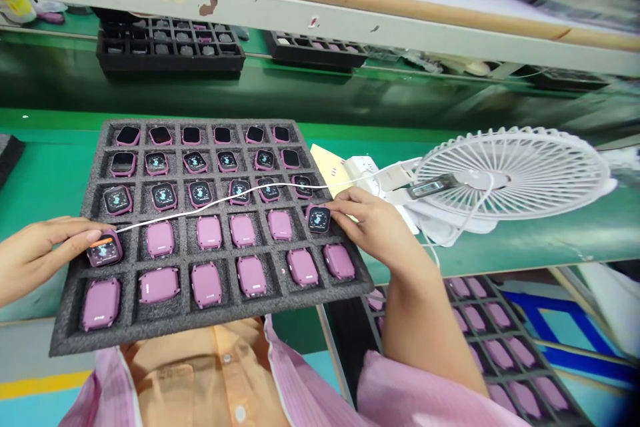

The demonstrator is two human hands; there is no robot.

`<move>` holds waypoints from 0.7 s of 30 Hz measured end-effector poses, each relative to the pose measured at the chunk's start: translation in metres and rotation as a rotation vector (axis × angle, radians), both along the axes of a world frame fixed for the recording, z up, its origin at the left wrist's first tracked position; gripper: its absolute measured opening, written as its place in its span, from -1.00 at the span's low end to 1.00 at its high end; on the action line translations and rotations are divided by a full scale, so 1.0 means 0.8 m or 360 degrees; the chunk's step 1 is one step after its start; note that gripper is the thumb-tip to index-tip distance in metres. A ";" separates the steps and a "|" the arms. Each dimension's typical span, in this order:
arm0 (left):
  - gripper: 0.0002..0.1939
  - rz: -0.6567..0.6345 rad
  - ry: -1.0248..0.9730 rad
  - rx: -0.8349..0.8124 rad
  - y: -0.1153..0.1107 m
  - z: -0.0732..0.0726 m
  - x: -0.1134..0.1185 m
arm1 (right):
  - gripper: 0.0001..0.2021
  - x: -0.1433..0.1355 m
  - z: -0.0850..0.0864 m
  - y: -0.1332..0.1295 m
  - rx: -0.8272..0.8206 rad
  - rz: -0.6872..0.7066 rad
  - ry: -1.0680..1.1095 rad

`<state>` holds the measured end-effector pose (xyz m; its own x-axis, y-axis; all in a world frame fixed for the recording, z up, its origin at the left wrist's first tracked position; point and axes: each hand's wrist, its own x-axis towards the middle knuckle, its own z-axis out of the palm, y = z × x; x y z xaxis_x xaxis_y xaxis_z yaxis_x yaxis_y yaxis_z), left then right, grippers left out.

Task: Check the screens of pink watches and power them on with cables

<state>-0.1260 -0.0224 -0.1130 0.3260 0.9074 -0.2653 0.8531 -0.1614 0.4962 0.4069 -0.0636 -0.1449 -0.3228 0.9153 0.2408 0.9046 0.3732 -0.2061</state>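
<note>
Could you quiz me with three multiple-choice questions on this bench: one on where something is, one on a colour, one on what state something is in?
1. Where does the white fan lie?
A. right of the foam tray
B. on the tray
C. left of the tray

2. What colour are the watch bodies?
A. blue
B. pink
C. yellow

3. How do the two front rows of watches lie?
A. screen up
B. screen down
C. stacked

Answers:
1 A, it lies past the right edge of the foam tray.
2 B, the backs and bezels are pink.
3 B, only plain backs show, apart from the watches at the left hand and right hand.
</note>
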 end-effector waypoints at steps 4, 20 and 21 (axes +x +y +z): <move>0.01 0.0013 -0.0003 -0.0041 0.000 0.009 0.010 | -0.77 -0.019 0.012 -0.010 0.0361 -0.0208 0.0003; -0.39 -0.0145 0.0072 -0.0032 -0.009 0.021 0.032 | -0.78 -0.069 0.015 -0.011 0.0086 0.0432 0.0136; -0.40 -0.0130 0.0059 -0.0043 -0.009 0.022 0.032 | -0.72 -0.068 0.010 -0.005 0.0137 0.0405 0.0041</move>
